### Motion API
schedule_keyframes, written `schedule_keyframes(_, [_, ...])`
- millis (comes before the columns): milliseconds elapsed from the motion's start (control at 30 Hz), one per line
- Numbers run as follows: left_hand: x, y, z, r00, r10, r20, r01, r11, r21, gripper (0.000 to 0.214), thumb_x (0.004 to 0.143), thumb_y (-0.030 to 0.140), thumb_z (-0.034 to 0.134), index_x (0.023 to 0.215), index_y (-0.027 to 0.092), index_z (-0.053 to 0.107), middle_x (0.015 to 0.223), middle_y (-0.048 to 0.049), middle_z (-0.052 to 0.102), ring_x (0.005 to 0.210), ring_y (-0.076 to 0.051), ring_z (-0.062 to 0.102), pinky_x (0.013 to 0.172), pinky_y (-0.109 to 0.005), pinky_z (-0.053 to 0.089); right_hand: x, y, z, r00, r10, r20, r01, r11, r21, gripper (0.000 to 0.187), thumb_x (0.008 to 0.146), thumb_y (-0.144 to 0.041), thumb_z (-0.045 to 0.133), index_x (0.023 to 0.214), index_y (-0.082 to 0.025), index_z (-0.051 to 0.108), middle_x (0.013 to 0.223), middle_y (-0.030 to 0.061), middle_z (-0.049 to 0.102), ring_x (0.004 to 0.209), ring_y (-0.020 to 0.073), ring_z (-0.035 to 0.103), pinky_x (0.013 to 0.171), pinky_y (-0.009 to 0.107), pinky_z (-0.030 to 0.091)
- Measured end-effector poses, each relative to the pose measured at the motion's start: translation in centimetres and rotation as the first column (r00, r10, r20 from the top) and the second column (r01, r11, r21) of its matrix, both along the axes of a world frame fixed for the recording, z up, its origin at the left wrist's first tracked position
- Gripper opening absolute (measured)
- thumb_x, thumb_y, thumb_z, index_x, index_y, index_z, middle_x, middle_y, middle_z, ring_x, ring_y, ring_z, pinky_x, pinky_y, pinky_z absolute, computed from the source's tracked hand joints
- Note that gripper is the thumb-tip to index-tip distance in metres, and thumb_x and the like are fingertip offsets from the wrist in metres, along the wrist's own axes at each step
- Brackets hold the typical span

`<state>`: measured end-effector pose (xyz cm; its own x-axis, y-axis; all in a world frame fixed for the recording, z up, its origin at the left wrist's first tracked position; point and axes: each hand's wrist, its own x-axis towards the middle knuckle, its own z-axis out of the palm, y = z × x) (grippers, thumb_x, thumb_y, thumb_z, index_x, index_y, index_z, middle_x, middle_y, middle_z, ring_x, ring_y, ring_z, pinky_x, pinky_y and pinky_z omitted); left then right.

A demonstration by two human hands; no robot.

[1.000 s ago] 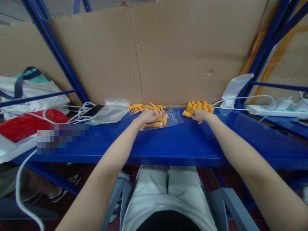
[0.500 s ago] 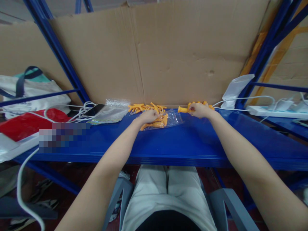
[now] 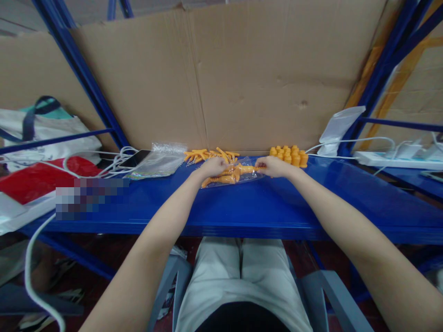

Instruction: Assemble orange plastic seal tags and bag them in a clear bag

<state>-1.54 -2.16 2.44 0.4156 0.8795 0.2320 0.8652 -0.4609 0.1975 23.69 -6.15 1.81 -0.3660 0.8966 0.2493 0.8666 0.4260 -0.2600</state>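
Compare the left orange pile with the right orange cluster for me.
The pile is thin, branching pieces; the cluster is chunkier ones. The pile lies jumbled; the cluster stands upright, packed close. The pile is beyond the left hand; the cluster is beyond and right of the right hand. Both are orange and sit on the blue table.

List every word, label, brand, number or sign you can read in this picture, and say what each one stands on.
No text can be read.
Cloth bag, far left: dark print low on its side, too blurred to read.
Pixelated patch, left: nothing readable in it.
Orange pieces and clear bag: no lettering that I can make out.
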Motion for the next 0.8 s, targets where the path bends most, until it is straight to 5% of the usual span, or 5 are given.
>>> schedule_keyframes(200, [-0.1,0.1,0.0,1.000,0.009,0.016,-0.009,1.000,0.001,0.023,0.084,0.031,0.051,0.070,0.016,0.062,0.071,-0.0066,0.065,0.070,-0.018,0.057,0.063,-0.028,0.037,0.6,0.8,-0.3,0.971,0.105,-0.216,-0.122,0.990,-0.066,0.017,0.076,-0.026,0.064,0.090,-0.018,0.071,0.089,0.0051,0.072,0.082,0.0202,0.065,0.079,0.034,0.052])
schedule_keyframes(633, [0.0,-0.3,0.0,0.996,-0.022,0.087,0.024,1.000,-0.012,0.021,0.084,0.029,0.049,0.071,0.017,0.060,0.072,-0.0054,0.063,0.068,-0.018,0.056,0.062,-0.028,0.037,-0.4,-0.1,-0.6,0.916,0.130,-0.380,-0.182,0.978,-0.104,0.017,0.074,-0.026,0.066,0.086,-0.016,0.074,0.087,0.0058,0.073,0.080,0.0182,0.066,0.080,0.031,0.053])
schedule_keyframes(800, [0.1,-1.6,0.6,0.993,-0.035,0.117,0.036,0.999,-0.008,0.033,0.083,0.048,0.053,0.081,0.017,0.062,0.077,-0.0051,0.065,0.072,-0.019,0.058,0.065,-0.028,0.040,-0.6,0.5,-1.3,0.870,0.160,-0.467,-0.210,0.976,-0.057,0.018,0.071,-0.030,0.070,0.081,-0.016,0.073,0.079,0.0044,0.072,0.073,0.0167,0.065,0.072,0.030,0.054])
